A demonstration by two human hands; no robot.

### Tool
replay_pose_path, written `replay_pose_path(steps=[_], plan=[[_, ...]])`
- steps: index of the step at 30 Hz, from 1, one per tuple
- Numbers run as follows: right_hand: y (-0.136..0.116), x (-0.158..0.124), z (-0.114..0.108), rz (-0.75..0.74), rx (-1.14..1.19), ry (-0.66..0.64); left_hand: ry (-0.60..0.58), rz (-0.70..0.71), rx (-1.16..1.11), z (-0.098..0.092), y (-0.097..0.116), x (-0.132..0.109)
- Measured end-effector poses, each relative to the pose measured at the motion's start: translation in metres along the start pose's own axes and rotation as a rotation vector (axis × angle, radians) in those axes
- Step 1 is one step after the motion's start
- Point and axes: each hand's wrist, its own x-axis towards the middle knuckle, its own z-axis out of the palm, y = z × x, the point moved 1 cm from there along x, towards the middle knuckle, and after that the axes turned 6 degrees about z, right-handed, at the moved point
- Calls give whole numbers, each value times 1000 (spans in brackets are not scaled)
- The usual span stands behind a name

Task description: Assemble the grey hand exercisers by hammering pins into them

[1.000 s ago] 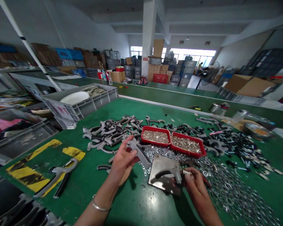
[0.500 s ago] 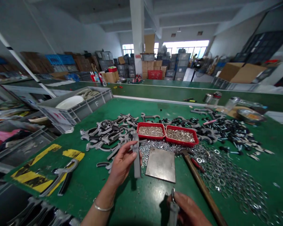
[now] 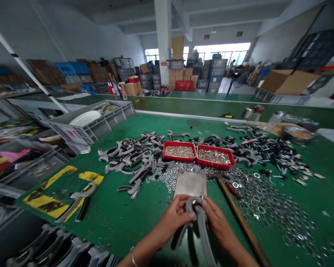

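Just in front of the steel plate (image 3: pixel 187 181), my left hand (image 3: pixel 174 218) pinches a grey hooked tool part (image 3: pixel 189 203) near its curved jaw. A dark grip slants down below those fingers. My right hand (image 3: pixel 218 224) is closed around the top of a second grey handle part (image 3: pixel 203 233), which points down toward me. The two parts meet between my hands, and a small shiny metal piece (image 3: pixel 202 195) shows at my right fingertips. The exact joint is hidden by my fingers.
Behind the plate stand red trays (image 3: pixel 179 157) of small metal pieces among loose washers (image 3: pixel 169 178). A hammer (image 3: pixel 236 211) lies to the right beside many rings (image 3: pixel 272 215). Grey tool parts (image 3: pixel 128 155) are heaped left. One assembled tool (image 3: pixel 80 198) rests by yellow tape.
My left hand has moved right and down, bringing its grey part against the one in my right hand. My right hand has risen a little. The view has shifted slightly.
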Motion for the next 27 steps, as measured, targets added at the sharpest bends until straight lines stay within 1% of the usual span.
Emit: replay_pose_path(steps=[2, 5, 7, 10, 15, 18, 20, 22, 25, 27], plan=[[1, 3, -3, -5, -87, -6, -1, -39, 58, -4, 3, -1], [-6, 2, -11, -161, -330, 83, 62, -56, 178, -9, 11, 0], [-10, -1, -12, -229, -515, 92, 90, -81, 261, -6, 13, 0], [-12, -5, -10, -236, -693, 66, 88, -107, 376, 2, 10, 0], [-11, -5, -4, -223, -851, 48, 87, -156, 444, 8, 0, -1], [-10, -5, -3, -248, -894, 37, 80, -193, 494, 11, -5, -1], [-9, -6, -2, -291, -850, 47, 96, -171, 541, 13, -5, -1], [-8, -8, -2, -337, -778, 77, 105, -121, 608, 15, -4, -3], [-7, -13, -3, -375, -723, 107, 75, -32, 808, 15, -2, -7], [-10, -16, -4, -381, -742, 92, 26, -4, 962, 11, 0, -9]])
